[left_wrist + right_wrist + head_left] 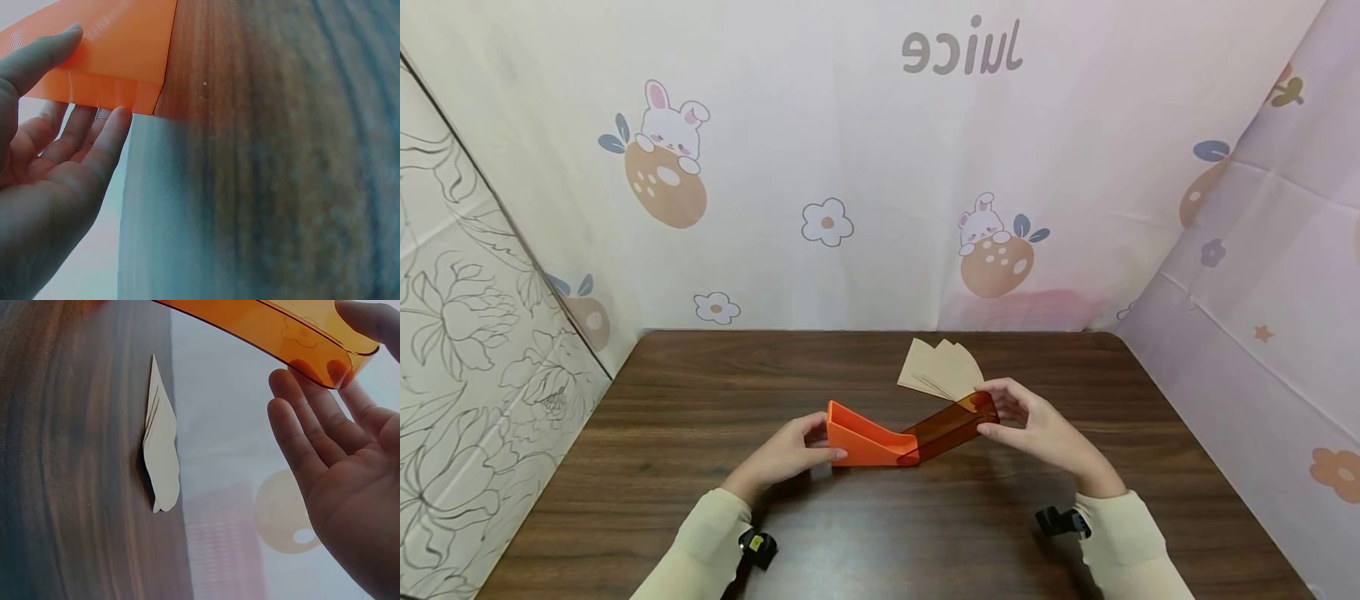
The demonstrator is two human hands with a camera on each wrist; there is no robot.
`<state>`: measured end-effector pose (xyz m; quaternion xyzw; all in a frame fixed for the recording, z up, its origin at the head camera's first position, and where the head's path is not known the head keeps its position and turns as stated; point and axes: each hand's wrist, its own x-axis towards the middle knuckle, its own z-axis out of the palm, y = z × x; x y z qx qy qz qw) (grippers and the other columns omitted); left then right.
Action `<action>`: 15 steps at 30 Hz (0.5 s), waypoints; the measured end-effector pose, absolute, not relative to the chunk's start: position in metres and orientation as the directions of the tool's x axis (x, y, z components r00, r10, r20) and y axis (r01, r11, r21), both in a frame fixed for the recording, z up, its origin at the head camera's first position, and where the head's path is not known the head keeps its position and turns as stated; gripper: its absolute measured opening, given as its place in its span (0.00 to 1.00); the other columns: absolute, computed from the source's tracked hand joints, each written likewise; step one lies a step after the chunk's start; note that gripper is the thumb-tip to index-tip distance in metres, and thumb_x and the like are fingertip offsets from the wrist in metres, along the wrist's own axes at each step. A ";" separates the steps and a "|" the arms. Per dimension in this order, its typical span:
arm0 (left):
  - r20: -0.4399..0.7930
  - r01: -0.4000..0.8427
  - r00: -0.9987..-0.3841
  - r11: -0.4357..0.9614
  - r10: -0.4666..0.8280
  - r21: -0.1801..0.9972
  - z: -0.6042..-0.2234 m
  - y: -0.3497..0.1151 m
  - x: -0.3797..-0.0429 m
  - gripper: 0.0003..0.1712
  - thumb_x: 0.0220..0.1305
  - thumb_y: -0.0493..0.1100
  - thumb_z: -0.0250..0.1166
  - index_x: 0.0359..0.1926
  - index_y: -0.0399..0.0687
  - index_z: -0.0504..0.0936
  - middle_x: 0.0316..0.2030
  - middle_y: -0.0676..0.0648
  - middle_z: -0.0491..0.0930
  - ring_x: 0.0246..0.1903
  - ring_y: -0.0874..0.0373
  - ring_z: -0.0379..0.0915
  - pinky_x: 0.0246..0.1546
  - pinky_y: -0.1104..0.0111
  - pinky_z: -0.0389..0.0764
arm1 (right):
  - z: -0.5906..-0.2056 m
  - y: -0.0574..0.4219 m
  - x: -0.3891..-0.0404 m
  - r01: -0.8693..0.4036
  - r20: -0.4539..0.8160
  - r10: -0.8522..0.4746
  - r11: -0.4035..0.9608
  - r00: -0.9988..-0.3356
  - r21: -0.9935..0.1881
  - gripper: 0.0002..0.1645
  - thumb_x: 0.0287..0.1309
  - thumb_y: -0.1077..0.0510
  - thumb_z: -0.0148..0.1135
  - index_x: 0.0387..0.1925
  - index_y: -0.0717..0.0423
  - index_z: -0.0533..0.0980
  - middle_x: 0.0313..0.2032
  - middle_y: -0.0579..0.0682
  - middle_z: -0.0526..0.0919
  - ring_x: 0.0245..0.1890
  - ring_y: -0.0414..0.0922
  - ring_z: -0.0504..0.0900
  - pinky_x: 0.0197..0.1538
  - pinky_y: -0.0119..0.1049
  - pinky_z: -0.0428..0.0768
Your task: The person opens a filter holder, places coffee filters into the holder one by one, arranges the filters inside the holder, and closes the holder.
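An orange filter-paper holder (865,442) with a sloping open top is low over the table in the head view. My left hand (790,450) grips its tall left end, thumb on the near side and fingers at the end wall, as the left wrist view shows. A see-through amber cover (947,429) slants up to the right from the holder's low end, overlapping it there. My right hand (1030,425) holds the cover's raised outer end between thumb and fingers; the right wrist view shows fingertips (281,381) at its edge.
Behind the cover, a fanned stack of tan paper coffee filters (943,367) lies on the dark wooden table (715,375). Patterned cloth (820,167) hangs along the table's back edge and at both sides. A small black device (758,546) sits at the left wrist, another (1063,522) at the right.
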<state>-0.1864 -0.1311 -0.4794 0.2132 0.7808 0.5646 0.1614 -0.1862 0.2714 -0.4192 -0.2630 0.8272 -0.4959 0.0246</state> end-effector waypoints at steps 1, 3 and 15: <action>-0.011 0.152 -0.858 0.274 0.514 0.950 -0.479 -0.131 -0.186 0.22 0.63 0.44 0.72 0.56 0.46 0.79 0.50 0.51 0.82 0.51 0.55 0.78 0.54 0.64 0.77 | -0.418 0.272 -0.187 -0.414 0.222 -0.459 0.373 -0.860 -0.830 0.30 0.58 0.62 0.73 0.61 0.55 0.72 0.49 0.52 0.81 0.46 0.46 0.82 0.49 0.34 0.80; -0.011 0.154 -0.859 0.279 0.511 0.948 -0.479 -0.131 -0.186 0.22 0.63 0.45 0.72 0.56 0.47 0.79 0.49 0.51 0.82 0.51 0.55 0.78 0.54 0.64 0.77 | -0.416 0.272 -0.187 -0.419 0.226 -0.457 0.381 -0.860 -0.824 0.30 0.59 0.62 0.73 0.61 0.54 0.72 0.50 0.51 0.81 0.47 0.46 0.82 0.50 0.33 0.80; -0.019 0.147 -0.861 0.284 0.509 0.948 -0.478 -0.131 -0.186 0.22 0.63 0.46 0.72 0.56 0.47 0.79 0.49 0.51 0.82 0.51 0.55 0.78 0.54 0.63 0.78 | -0.410 0.275 -0.194 -0.451 0.259 -0.465 0.369 -0.847 -0.813 0.25 0.65 0.63 0.65 0.62 0.57 0.71 0.57 0.52 0.79 0.53 0.46 0.79 0.54 0.32 0.78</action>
